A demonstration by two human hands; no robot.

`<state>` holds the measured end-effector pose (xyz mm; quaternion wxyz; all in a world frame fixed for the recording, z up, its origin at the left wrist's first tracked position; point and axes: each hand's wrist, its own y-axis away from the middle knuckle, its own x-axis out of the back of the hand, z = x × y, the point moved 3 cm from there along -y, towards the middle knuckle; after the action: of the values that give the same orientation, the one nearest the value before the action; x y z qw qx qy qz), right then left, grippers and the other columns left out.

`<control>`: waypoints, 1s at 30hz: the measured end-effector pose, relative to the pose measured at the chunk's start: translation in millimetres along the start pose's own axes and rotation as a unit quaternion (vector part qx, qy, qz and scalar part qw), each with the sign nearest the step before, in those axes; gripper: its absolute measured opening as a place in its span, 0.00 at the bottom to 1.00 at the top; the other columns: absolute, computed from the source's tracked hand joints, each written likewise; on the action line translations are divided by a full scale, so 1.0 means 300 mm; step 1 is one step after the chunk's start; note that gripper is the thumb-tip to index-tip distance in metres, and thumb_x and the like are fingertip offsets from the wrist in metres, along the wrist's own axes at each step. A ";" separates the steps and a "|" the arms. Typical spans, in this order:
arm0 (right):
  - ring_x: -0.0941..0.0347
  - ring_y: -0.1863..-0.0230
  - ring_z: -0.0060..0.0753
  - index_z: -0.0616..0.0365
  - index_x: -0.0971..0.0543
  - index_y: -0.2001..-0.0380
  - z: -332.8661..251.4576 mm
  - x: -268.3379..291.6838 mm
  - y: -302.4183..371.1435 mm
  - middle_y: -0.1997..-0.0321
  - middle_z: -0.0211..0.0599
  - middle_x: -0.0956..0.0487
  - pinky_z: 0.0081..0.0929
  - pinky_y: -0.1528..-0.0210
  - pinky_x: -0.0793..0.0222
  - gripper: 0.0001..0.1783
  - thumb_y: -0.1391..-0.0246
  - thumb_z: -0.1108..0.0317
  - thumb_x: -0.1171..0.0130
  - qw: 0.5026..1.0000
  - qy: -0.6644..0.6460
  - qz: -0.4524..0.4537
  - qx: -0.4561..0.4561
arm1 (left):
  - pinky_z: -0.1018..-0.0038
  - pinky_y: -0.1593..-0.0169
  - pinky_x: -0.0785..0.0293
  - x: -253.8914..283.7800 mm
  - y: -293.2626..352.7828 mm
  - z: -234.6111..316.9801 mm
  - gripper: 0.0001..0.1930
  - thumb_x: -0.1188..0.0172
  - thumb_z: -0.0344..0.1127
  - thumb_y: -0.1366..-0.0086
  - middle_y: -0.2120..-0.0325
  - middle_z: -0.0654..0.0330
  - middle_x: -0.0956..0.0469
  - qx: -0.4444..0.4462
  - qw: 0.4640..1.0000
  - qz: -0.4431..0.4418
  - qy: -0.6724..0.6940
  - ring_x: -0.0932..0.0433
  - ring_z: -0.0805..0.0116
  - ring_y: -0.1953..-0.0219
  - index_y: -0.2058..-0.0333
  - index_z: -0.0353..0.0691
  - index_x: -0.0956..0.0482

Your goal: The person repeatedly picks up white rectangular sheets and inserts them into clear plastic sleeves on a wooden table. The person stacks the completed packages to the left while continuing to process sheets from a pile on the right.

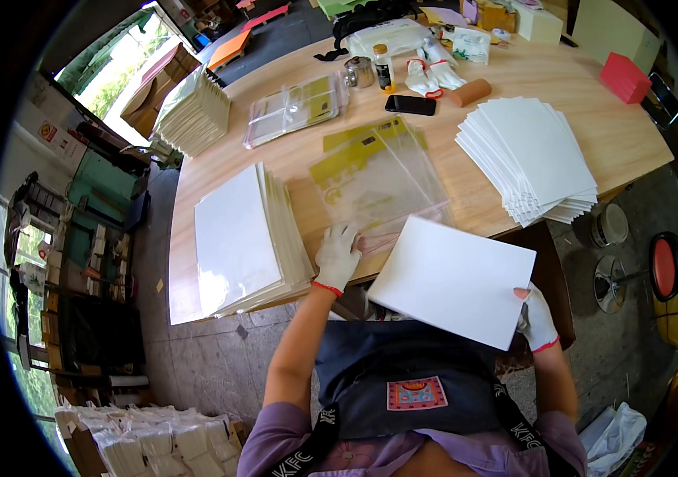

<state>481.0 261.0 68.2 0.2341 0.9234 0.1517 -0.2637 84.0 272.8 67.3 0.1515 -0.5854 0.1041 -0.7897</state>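
Pinching the white board (452,278) at the middle of its right-hand short edge, your right hand (538,318) has the thumb on top, the other fingers mostly hidden beneath. From that grip the board reaches out toward 10 o'clock, its long axis running from between 9 and 10 to between 3 and 4. Your left hand (337,256) rests at the near left part of the clear sleeve (402,187), fingertips at its edge; you cannot tell from here whether they pinch the film or only press on it. The sleeve lies on the table (633,147) at about 1 o'clock from your left hand, clearly the nearer one, and between 10 and 11 from your right. In view, the board's 11 o'clock corner overlaps the sleeve's near edge; whether they touch is unclear.
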 end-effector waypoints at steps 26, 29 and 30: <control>0.34 0.84 0.20 0.58 0.35 0.53 0.106 -0.301 0.038 0.71 0.33 0.26 0.17 0.87 0.44 0.17 0.42 0.63 0.50 0.999 -0.035 0.023 0.020 | 0.71 0.57 0.27 -0.213 0.160 0.088 0.17 0.52 0.35 0.35 0.58 0.52 0.26 0.469 0.624 0.058 0.623 0.26 0.64 0.57 0.50 0.35 0.33; 0.35 0.85 0.22 0.59 0.36 0.52 0.085 -0.324 0.010 0.72 0.35 0.26 0.18 0.88 0.45 0.17 0.41 0.63 0.51 1.000 -0.018 0.000 0.019 | 0.66 0.54 0.28 -0.281 0.171 0.119 0.21 0.59 0.45 0.32 0.55 0.52 0.27 0.438 0.364 0.082 0.818 0.27 0.61 0.55 0.50 0.34 0.33; 0.35 0.86 0.22 0.59 0.37 0.51 0.084 -0.330 -0.001 0.72 0.36 0.26 0.19 0.88 0.45 0.17 0.41 0.63 0.52 1.000 -0.014 -0.009 0.016 | 0.65 0.54 0.28 -0.293 0.188 0.124 0.22 0.61 0.47 0.32 0.55 0.52 0.26 0.441 0.371 0.083 0.813 0.27 0.60 0.55 0.50 0.34 0.33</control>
<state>389.7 232.9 104.5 0.2191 0.9217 0.1524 -0.2814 149.7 252.3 -19.7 0.2950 0.5001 -0.1382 -0.8024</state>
